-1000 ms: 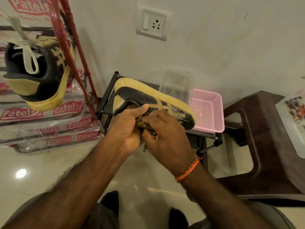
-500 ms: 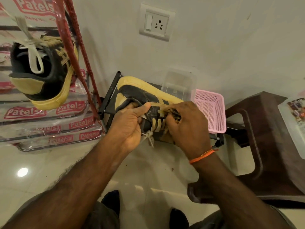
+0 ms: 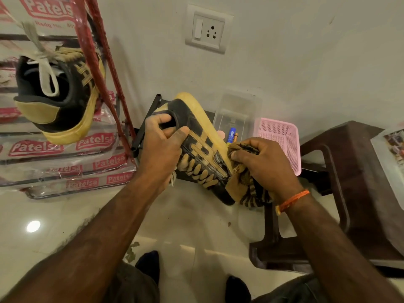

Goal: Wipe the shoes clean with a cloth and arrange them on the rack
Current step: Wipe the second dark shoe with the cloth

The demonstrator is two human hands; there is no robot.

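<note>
Shoe in hand: black-and-tan sneaker (image 3: 201,147) held up in front of the wall, tan sole edge turned upward, laces facing down toward the person, toe pointing lower right.
Left hand (image 3: 162,147): grip clenched on the sneaker's heel end, thumb lying along the side panel, fingers hooked over the collar.
Right hand (image 3: 265,162): grip grasping a bunched cloth (image 3: 247,182), pressing it against the toe end of the sole edge; an orange thread band (image 3: 293,200) circles the wrist.
Cloth: tan with dark stripes, its loose end hanging below the hand beside the toe.
Second shoe (image 3: 56,95): matching sneaker perched high at the left, heel toward the camera, white lace loops drooping into its opening, resting among stacked plastic-wrapped packs (image 3: 65,158) printed "Patelsa".
Red frame (image 3: 102,68): slanted bars crossing in front of that sneaker.
Behind the held shoe: a low black rack (image 3: 142,136), a clear plastic box (image 3: 238,112) and a pink mesh basket (image 3: 282,141) side by side on it.
Right edge: dark brown stool (image 3: 349,171).
Wall: white switch and socket plate (image 3: 207,29).
Floor: glossy pale tiles (image 3: 196,215).
</note>
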